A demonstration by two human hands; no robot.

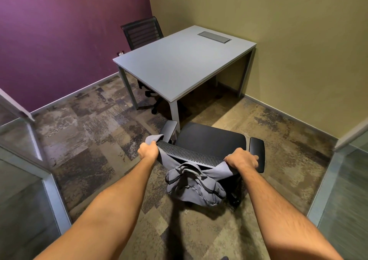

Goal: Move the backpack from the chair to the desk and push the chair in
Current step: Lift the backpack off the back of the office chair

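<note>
A black office chair [209,138] stands on the carpet just short of the grey desk [179,64], its seat facing the desk and its mesh backrest toward me. A grey backpack [194,186] hangs behind the backrest, with its straps looped over the two top corners. My left hand [148,150] grips the left strap at the backrest's left corner. My right hand [242,160] grips the right strap at the right corner, next to the armrest. The desk top is bare apart from a metal cable hatch [214,37].
A second black mesh chair [142,31] is tucked in at the desk's far left side by the purple wall. Glass partitions with metal frames [49,180] stand at my left and right [326,190]. Patterned carpet surrounds the near chair.
</note>
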